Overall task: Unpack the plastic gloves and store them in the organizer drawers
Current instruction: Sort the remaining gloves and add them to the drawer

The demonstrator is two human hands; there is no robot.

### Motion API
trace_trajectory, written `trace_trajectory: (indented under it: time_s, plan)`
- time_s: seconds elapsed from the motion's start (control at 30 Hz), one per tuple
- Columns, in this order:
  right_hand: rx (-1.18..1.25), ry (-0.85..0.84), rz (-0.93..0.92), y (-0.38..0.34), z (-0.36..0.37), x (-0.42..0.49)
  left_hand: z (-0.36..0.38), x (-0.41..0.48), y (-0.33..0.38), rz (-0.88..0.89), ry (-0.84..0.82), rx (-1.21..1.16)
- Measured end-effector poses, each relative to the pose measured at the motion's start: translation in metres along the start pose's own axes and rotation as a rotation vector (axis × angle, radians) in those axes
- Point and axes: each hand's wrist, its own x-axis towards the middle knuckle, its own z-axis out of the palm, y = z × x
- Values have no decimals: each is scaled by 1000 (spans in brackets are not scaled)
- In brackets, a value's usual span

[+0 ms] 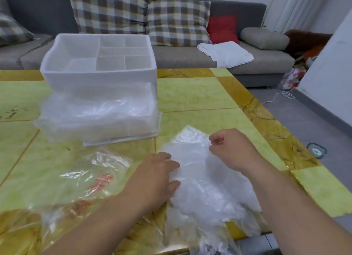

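Pinching now: the right hand (233,150) has thumb and forefinger closed together on a thin top layer at the far edge of the gloves (202,193), with the other fingers curled in behind. The left hand (158,175) lies on the pile's left edge, fingers nearly straight, pressing it down and gripping nothing.

The gloves lie in a loose, milky heap on the near part of the table (190,94), between the two hands, and the near end hangs over the table's edge. To the left is the bag (82,180), clear with red print, flat and apparently empty. So I'd call the unpacking done.

Storing is another matter. The organizer (99,77) stands well back on the left, apart from both hands, and its top compartments look bare. Its lower part shows crinkled clear plastic. I can't tell whether that is wrapping or gloves already in a drawer, and I can't make out any drawer pulled open.

My read is that this is early in the second half. The hands look set to peel or gather a batch off the heap, and carrying the gloves over and stowing them is all to come. A sofa (190,56) runs behind.
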Motion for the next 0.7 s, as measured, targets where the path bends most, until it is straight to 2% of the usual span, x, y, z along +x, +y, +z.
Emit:
trace_trajectory:
  time_s: [0.07, 0.2, 0.3, 0.47, 0.6, 0.7]
  plan:
    - [-41, -53, -32, 1, 7, 6, 6, 5, -3, -17, -35, 6]
    - [-131, -96, -14, 0, 19, 15, 15, 8, -6, -16, 25, -18]
    - [-73, -73, 56, -2, 21, 20, 17, 4, -4, -7, 58, -10]
    - [84, -126, 202, -5, 18, 22, 17, 5, -6, -17, 78, -1]
    - [80, -114, 135, -6, 18, 20, 15, 4, -7, -3, 103, -33]
    - [46, -41, -4, -8, 16, 14, 10, 4, -3, -20, 254, -142]
